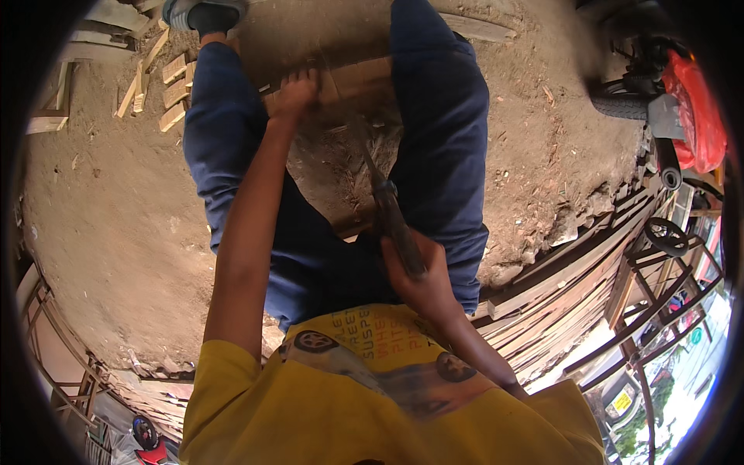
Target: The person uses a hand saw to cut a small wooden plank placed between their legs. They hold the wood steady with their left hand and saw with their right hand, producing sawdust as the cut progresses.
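My right hand (422, 275), at the centre, is wrapped round the dark handle of a saw (399, 229). Its narrow blade slants away from me, up and slightly left, toward a brown wooden board (356, 81); the blade's far end is blurred and hard to make out. The board lies crosswise between my legs. On its left part rests my left hand (297, 94), fingers stretched out and a little apart near the far edge. Whether the blade touches the board, I cannot tell.
Short pale wood pieces (175, 93) lie on the dirt floor (116, 225) at the far left. Long planks (542, 318) are stacked at the right, beside a metal frame (666, 294). A red plastic bag (694, 116) hangs near a black tyre (620, 107) at the far right.
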Demonstrator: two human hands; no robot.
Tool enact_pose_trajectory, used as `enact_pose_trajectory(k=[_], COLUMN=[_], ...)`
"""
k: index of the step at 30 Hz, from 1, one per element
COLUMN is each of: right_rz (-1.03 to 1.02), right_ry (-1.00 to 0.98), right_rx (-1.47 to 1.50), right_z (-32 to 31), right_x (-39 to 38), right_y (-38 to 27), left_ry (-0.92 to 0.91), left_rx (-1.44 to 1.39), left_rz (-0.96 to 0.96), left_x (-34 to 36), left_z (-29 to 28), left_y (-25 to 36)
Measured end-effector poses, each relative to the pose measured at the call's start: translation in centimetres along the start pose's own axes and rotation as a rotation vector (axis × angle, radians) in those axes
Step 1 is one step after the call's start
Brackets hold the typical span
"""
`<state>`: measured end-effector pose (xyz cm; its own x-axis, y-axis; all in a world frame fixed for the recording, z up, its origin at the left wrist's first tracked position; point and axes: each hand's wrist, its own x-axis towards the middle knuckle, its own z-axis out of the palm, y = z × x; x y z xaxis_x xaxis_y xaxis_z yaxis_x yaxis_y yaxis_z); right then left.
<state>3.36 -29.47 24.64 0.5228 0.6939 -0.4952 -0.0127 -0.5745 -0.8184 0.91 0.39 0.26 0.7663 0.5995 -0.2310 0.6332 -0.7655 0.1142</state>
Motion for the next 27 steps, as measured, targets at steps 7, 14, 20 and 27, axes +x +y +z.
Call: enact_pose_trajectory(k=[7, 14, 20, 27], right_rz=[0.123, 0.056, -0.127, 0.057], right_ry=[-0.002, -0.018, -0.099, -0.032], right_rx=[0.029, -0.052, -0.043, -0.029], right_z=[-0.2, -2.7, 0.2, -3.3], right_x=[0.7, -4.9, -4.5, -6.7], right_y=[0.0, 0.5, -0.8, -0.3], left_ry=[-0.063, -0.001, -0.016, 0.002], left_rx=[-0.074, 0.068, -0.073, -0.021], left_rz=[-0.001, 0.008, 0.044, 0.056], left_x=[-0.8, 0.7, 0.1, 0.4], left_z=[-2.5, 0.4, -1.7, -0.5], left_y=[1.6, 0.2, 0.8, 0.3])
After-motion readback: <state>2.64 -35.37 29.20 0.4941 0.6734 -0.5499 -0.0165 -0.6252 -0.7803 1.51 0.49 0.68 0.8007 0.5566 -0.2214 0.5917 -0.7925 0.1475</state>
